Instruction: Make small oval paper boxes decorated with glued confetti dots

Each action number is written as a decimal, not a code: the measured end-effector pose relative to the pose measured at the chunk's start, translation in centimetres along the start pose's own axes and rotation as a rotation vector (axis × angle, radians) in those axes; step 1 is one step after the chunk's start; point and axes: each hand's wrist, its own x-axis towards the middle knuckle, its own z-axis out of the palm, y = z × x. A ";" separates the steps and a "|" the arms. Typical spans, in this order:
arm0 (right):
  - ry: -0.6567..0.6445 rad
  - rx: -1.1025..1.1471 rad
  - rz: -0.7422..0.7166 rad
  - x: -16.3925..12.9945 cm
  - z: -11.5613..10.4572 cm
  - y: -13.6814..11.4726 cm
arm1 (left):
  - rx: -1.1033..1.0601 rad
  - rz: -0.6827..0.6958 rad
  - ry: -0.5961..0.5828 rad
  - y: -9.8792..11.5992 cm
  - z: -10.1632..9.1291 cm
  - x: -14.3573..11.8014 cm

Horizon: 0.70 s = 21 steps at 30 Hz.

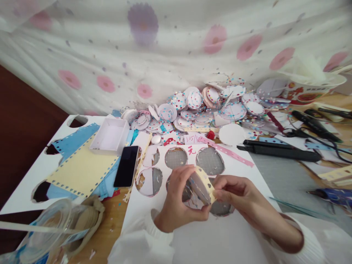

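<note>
- Flowered cloth [176, 47] backs the cluttered bench [115, 223]
- left hand [177, 201] and right hand [236, 194] each grip, pinched, one paper disc [202, 189]
- phone [126, 166] left of them

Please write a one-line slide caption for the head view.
Both hands, left hand and right hand, hold a paper disc over a white sheet.

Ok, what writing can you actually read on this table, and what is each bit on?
"305/1": pink handwriting on a small white slip; the rest is unclear.
"无": red handwritten character on the white cut-out sheet.
Red print on the bowl: too blurred to read.
Nothing else readable.
</note>
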 end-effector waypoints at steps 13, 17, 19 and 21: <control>0.098 -0.120 -0.065 0.0 0.5 -0.1 | -0.020 -0.011 0.004 -0.1 0.2 -0.1; 0.129 -0.155 -0.070 -0.1 0.7 -0.2 | -0.011 -0.001 -0.009 0.0 0.1 0.0; 0.133 -0.154 -0.055 -0.1 0.8 -0.2 | -0.006 0.009 -0.011 0.0 0.1 0.0; 0.130 -0.150 -0.034 -0.2 0.9 -0.2 | 0.003 0.023 -0.011 0.0 0.1 0.1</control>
